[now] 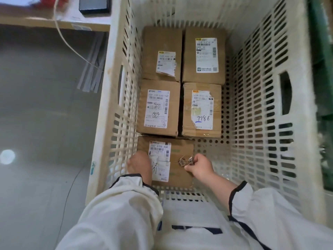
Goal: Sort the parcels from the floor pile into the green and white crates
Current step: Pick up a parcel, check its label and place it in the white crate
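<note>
In the lower centre of the frame, on the floor of the white crate [295,98], lay the fifth parcel [180,170], a brown cardboard box with a white shipping label on its left half, a handwritten character on that label, and a round printed mark near its middle. It sat against the crate's left wall, its upper edge touching the box above it. The left hand [139,166] rested on the parcel's left edge beside the wall, fingers curled down over the edge; whether they gripped could not be told. The right hand [200,166] was closed in a loose fist on the parcel's right half, pinching something small that was too blurred to identify. The step in hand appeared to be seating this parcel in the third row. The next move would likely call for releasing it flush to the wall, then fetching another for the bare patch of crate floor to its right. Four boxed parcels [180,83], each labelled, filled two rows above it, label side up and closely packed. Outward, white sleeves [117,213] entered from the lower edge; a green crate [322,51] showed at the right edge; a desk [54,22] crossed the upper left above grey floor [45,123].
</note>
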### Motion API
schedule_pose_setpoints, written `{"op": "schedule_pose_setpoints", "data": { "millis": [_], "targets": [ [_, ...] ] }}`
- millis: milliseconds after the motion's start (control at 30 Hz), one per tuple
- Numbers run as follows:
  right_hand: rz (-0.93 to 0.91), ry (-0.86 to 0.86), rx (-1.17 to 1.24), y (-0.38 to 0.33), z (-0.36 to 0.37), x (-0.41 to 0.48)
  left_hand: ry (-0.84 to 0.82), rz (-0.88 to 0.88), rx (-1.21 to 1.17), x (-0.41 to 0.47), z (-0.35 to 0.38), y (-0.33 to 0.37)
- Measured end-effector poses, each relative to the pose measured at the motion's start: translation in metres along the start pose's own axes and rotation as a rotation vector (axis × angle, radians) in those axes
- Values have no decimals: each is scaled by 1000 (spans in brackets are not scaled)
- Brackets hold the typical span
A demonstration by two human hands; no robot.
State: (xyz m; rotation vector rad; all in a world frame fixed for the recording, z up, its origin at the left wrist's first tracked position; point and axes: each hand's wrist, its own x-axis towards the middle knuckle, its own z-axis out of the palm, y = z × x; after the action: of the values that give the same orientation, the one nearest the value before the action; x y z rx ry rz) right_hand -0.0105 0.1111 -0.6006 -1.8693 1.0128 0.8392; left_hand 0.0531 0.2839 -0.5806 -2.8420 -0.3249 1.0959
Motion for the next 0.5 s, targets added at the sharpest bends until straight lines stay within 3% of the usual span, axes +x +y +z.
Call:
{"op": "schedule_pose_setpoints", "data": {
  "millis": [267, 367, 500],
  "targets": [
    [-107, -94, -358, -14, -22, -15, 17, 125, 140, -9, -18, 9],
    [-178, -107, -505, -33, -39, -36, -57, 178, 87, -23, -41, 13],
    [-424, -15, -611, -69, -71, -91, -47, 369, -104, -56, -93, 16]
  ]
}}
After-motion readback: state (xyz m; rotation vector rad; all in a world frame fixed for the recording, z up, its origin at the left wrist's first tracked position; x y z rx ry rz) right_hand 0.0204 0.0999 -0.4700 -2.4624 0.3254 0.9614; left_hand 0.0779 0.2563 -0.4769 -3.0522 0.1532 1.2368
